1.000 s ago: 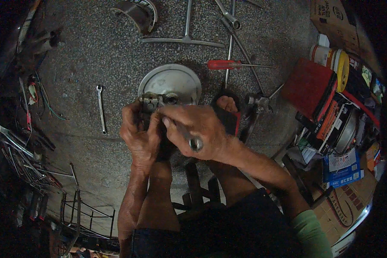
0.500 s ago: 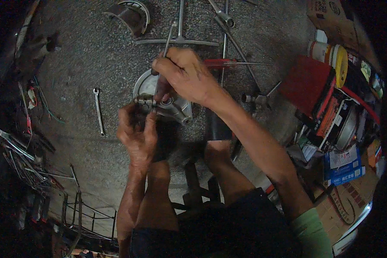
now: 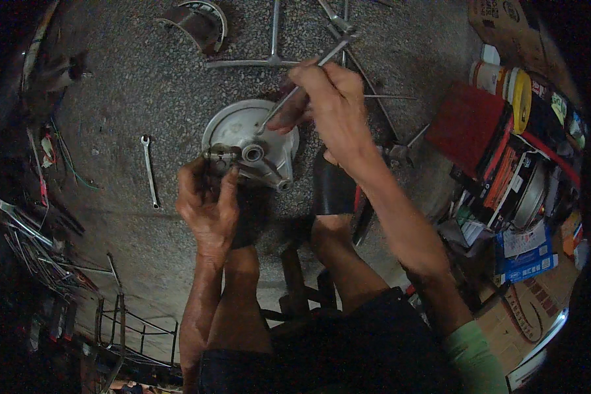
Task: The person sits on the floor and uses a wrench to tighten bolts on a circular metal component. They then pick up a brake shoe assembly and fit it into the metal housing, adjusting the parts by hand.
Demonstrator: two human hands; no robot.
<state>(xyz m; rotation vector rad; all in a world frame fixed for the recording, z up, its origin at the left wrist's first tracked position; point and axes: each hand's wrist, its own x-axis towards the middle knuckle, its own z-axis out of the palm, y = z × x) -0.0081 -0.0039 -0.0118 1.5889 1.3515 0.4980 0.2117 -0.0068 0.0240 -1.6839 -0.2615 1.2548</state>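
Head view: the person sits low over a rough concrete floor [image 3: 125,98] and works on a round grey metal hub plate [image 3: 226,128] that lies on the floor just in front of the feet. A smaller metal part with a short tube and a ring [image 3: 249,161] sits on the near side of this plate.

The left hand [image 3: 207,203] is closed around the left end of this metal part; the fingers [image 3: 228,187] wrap it and hold it steady against the plate. The right hand [image 3: 328,98] is raised above the plate and pinches a thin metal rod tool [image 3: 295,92] between thumb and fingers. The lower tip of the rod points down to the face of the plate, near the part, but I cannot tell if it touches.

As I judge it, the work is in the middle: the part is still on the plate, the tool is only brought to it, and nothing lies loose beside it as removed or finished.

Around this, a small spanner [image 3: 150,172] lies on the floor left of the plate, well apart. A curved metal piece [image 3: 200,23] and long bars [image 3: 269,62] lie farther away. Boxes and cans [image 3: 512,131] stand at the right, and wires [image 3: 39,230] lie at the left
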